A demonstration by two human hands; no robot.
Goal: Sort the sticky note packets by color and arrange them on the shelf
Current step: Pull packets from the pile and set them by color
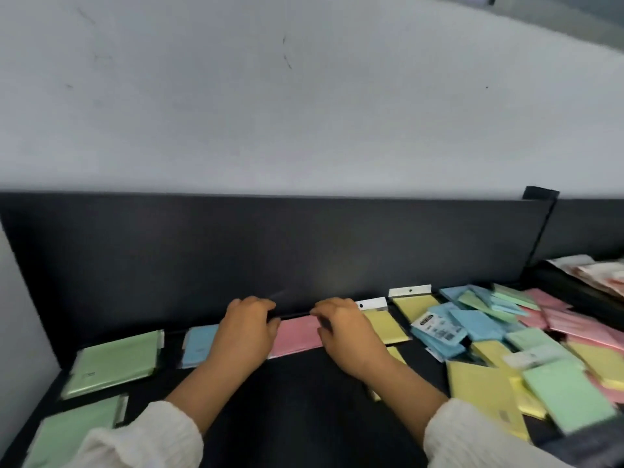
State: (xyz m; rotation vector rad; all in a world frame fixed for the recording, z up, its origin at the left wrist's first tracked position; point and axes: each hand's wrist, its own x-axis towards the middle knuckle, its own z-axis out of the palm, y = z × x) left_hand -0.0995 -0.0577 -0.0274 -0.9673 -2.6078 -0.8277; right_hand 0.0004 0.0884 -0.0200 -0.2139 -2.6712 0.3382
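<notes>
The pink packet (297,336) lies flat on the black shelf (304,417) against its back wall. The left hand (244,332) holds its left edge and the right hand (347,332) its right edge, fingers curled. A blue packet (199,346) and green packets (114,363) lie left of it. A yellow packet (385,325) and a mixed unsorted pile (506,336) lie to its right.

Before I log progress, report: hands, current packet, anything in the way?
Left hand and right hand grip the pink packet at its ends, flat by the back wall. Blue packet left of it, yellow packet right. Mixed pile waits far right.
</notes>
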